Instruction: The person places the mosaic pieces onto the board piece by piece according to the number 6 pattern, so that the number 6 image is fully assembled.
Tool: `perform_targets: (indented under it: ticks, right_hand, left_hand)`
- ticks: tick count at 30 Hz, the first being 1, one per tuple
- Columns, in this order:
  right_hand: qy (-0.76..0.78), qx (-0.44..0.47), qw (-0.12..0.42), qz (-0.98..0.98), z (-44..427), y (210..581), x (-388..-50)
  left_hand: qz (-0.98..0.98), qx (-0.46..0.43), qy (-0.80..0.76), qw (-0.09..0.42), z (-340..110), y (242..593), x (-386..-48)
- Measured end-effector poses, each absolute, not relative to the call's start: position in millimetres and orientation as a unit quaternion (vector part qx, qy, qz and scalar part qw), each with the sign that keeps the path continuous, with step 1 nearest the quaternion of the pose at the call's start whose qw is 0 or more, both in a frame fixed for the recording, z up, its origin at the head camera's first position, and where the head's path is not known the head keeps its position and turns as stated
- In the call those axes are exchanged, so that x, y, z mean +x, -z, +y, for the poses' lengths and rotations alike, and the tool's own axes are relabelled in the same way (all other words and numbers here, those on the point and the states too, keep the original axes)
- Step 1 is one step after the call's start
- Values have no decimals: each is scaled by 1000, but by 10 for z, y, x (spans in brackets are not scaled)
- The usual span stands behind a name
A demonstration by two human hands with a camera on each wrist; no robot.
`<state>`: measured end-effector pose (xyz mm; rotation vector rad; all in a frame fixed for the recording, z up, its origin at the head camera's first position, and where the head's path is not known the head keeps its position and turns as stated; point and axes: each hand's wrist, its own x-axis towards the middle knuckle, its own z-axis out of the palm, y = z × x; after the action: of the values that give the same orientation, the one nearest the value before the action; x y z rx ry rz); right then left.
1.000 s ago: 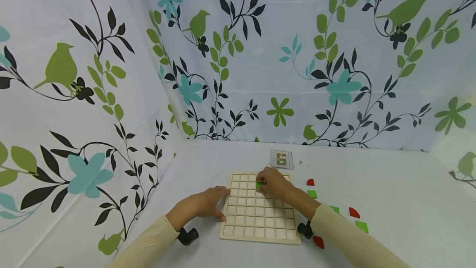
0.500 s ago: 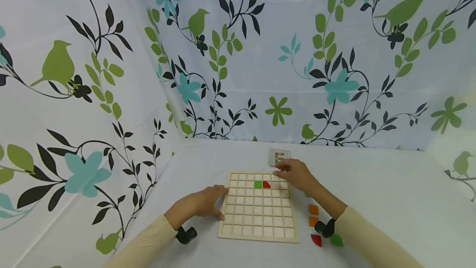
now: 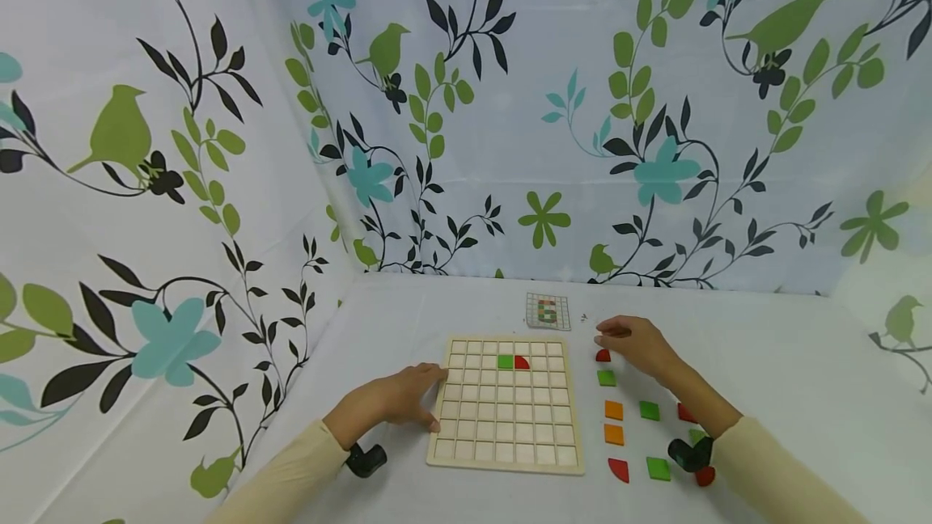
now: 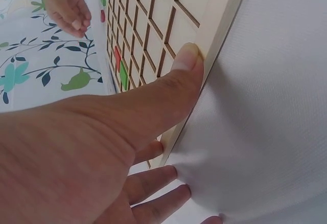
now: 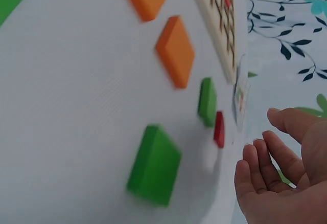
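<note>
My left hand (image 3: 399, 396) rests at the left edge of a wooden grid board (image 3: 502, 459). In the left wrist view its thumb (image 4: 168, 88) lies on the board's rim, with the other fingers spread along the side. In the board's second row from the back, a green square tile (image 3: 506, 361) sits beside a red quarter-circle tile (image 3: 522, 362). To the right of the board my right hand (image 3: 641, 344) hovers above the table, holding nothing. Its thumb and fingers are apart in the right wrist view. Closest to it is another red quarter-circle piece (image 3: 603, 355).
Loose pieces lie right of the board, among them a green square (image 3: 607, 378), orange squares (image 3: 614, 410) and a red quarter circle (image 3: 618, 470). Behind the board is a small pattern card (image 3: 548, 311). The right forearm partly covers other tiles. A patterned curtain (image 3: 451, 184) hangs behind.
My right hand has left the board and moved right to the loose pieces. The green square and red quarter circle now show in the grid. My left hand has stayed put.
</note>
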<state>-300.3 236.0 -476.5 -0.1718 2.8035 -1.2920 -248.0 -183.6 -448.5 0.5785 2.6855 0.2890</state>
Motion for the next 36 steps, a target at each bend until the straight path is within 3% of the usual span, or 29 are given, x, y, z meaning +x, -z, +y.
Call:
perform_targets:
  ticks: [7,36]
  right_hand:
    - [410,-34,53,910,2496,4909,-2960]
    - [347,-89,30,933,2459,4984,-2956]
  left_hand:
    - [955,202,-101,192,-1830,4494,-2492]
    - [953,198,-104,203,-1823,4447,-2476]
